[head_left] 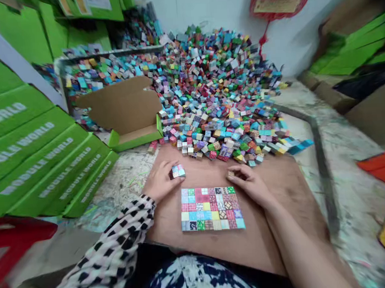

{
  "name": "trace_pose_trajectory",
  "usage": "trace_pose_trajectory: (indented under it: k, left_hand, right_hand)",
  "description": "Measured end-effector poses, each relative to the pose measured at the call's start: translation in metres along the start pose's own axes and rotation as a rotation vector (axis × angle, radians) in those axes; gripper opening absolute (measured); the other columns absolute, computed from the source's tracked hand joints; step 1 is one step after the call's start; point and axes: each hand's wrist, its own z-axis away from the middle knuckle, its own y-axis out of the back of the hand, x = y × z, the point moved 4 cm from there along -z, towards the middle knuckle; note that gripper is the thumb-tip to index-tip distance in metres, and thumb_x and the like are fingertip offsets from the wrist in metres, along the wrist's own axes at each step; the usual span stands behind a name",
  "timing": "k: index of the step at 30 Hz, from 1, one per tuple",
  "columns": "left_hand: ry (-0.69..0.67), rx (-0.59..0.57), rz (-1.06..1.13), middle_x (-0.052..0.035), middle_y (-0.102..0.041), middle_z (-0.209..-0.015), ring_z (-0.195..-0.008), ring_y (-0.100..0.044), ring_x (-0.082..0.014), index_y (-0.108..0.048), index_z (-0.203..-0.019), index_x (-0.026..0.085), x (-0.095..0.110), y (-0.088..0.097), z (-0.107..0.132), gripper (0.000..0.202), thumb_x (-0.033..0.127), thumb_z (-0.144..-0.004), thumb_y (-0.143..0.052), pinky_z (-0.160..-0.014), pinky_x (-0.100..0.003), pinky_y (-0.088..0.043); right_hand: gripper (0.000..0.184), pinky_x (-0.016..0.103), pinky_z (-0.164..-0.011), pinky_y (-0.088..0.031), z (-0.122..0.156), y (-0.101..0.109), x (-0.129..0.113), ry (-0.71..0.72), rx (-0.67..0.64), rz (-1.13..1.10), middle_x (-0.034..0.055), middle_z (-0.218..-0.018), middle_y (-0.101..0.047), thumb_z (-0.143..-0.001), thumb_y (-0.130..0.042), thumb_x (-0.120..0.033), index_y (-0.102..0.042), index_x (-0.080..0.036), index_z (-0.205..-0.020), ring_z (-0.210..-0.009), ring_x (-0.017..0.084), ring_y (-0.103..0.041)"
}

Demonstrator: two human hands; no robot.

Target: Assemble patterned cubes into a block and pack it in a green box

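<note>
Pale wall (205,10) at the back, a red hanging ornament (282,1) up on it, and below it a great heap of small patterned blocks (208,83) spilling towards us across the paint-marked desk (349,183)! Green boxes (57,155) lettered "MODULE WORLD" stack up on the left, with an open cardboard box (119,107) standing beside the heap. Down to the brown cardboard sheet (256,244), where a neat rectangle of blocks (212,208) lies flat, rows tight together, just in front of the person. Left hand (160,180), at its upper left: fingers drawn in on a little cluster of blocks (178,171). Right hand (251,184), by the upper right corner: thumb and fingers pinched narrow on a small brownish block (230,174), its face partly hidden.
</note>
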Motion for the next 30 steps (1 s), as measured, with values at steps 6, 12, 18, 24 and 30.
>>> trace_pose_trajectory:
  k: [6,12,18,24,30]
  left_hand:
    - [-0.001,0.005,-0.024,-0.0042,-0.056,-0.12,-0.109,-0.058,-0.0252,-0.05,-0.135,0.026,-0.001,0.003,-0.001,0.062,0.051,-0.081,-0.066,-0.091,-0.036,-0.045]
    - [0.007,-0.015,-0.025,-0.0034,-0.056,-0.113,-0.097,-0.06,-0.0225,-0.053,-0.132,0.028,-0.007,0.001,-0.004,0.056,0.055,-0.084,-0.06,-0.082,-0.033,-0.046]
    - [0.007,-0.019,-0.013,-0.0023,-0.055,-0.106,-0.078,-0.059,-0.0172,-0.059,-0.126,0.027,-0.007,0.001,-0.006,0.052,0.058,-0.085,-0.057,-0.075,-0.032,-0.046]
    - [-0.018,0.01,-0.018,-0.0031,-0.056,-0.105,-0.088,-0.059,-0.0201,-0.06,-0.124,0.025,-0.011,0.0,-0.01,0.053,0.06,-0.084,-0.057,-0.074,-0.031,-0.047]
    - [-0.02,0.014,-0.036,-0.0043,-0.057,-0.107,-0.09,-0.059,-0.0216,-0.061,-0.125,0.023,-0.011,0.0,-0.012,0.054,0.058,-0.084,-0.057,-0.074,-0.032,-0.047]
  right_hand:
    - [0.026,0.031,-0.063,-0.047,0.0,-0.003,-0.006,0.03,0.05,0.018,0.0021,-0.079,-0.059,-0.077,-0.068,-0.039,-0.07,-0.021,-0.096,-0.065,0.015,-0.053]
    - [0.02,0.029,-0.063,-0.046,-0.003,-0.007,-0.008,0.046,0.094,0.111,0.0023,-0.082,-0.058,-0.077,-0.067,-0.029,-0.069,-0.019,-0.094,-0.065,0.014,-0.054]
    - [0.013,0.028,-0.069,-0.046,0.002,0.003,-0.015,0.002,0.107,0.241,0.0009,-0.081,-0.061,-0.074,-0.067,-0.02,-0.067,-0.02,-0.087,-0.075,0.016,-0.057]
    - [0.017,0.029,-0.063,-0.04,0.014,0.04,0.006,-0.222,0.339,0.372,0.0007,-0.076,-0.06,-0.075,-0.064,-0.028,-0.057,-0.02,-0.088,-0.069,0.018,-0.055]
    - [0.026,0.031,-0.066,-0.039,0.006,0.044,0.005,-0.323,0.444,0.455,0.003,-0.086,-0.06,-0.075,-0.063,-0.036,-0.05,-0.022,-0.092,-0.078,0.022,-0.057]
